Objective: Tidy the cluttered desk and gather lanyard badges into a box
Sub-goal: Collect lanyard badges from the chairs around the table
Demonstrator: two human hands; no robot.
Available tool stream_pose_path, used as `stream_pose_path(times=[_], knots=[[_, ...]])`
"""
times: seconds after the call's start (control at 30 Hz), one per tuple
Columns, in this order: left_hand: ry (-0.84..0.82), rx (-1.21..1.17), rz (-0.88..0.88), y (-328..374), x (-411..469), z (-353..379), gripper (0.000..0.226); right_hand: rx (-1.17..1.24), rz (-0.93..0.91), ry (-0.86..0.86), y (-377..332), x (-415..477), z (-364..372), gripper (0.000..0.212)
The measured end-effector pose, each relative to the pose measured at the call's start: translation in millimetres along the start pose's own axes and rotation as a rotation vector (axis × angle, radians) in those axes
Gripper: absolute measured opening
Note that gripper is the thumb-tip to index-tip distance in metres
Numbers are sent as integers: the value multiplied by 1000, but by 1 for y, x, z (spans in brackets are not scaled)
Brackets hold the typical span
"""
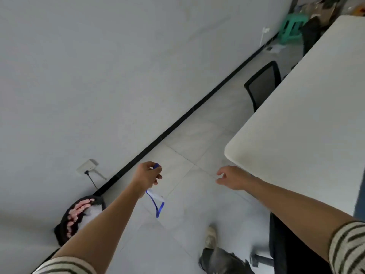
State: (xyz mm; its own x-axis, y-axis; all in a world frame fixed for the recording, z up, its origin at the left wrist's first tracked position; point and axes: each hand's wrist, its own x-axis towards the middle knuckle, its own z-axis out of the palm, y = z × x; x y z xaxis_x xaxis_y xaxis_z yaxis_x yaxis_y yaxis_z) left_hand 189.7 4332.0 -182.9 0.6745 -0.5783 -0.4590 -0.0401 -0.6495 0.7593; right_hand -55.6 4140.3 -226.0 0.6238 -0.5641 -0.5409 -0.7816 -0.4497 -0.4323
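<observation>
My left hand (147, 176) grips a blue lanyard (156, 206) out over the floor, left of the desk. The strap loops down below the hand, and a clear badge holder (157, 195) hangs on it. My right hand (230, 177) hovers near the desk's rounded corner with its fingers loosely spread and nothing in it. The white desk (308, 123) fills the right side, and the part in view is bare. No box is in view.
A black waste bin (79, 218) with a white liner stands by the wall at lower left. A black office chair (263, 85) sits at the desk's far side. A green stool (292, 26) stands further back. A wall socket (87, 167) with a cable is near the bin.
</observation>
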Motion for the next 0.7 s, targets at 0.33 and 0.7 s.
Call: stream_pose_path(times=[0.33, 0.7], knots=[[-133, 83, 113, 143, 205, -4, 9, 86, 131, 70, -9, 181, -116, 51], [-314, 109, 157, 271, 419, 7, 9, 165, 259, 174, -13, 340, -231, 48]])
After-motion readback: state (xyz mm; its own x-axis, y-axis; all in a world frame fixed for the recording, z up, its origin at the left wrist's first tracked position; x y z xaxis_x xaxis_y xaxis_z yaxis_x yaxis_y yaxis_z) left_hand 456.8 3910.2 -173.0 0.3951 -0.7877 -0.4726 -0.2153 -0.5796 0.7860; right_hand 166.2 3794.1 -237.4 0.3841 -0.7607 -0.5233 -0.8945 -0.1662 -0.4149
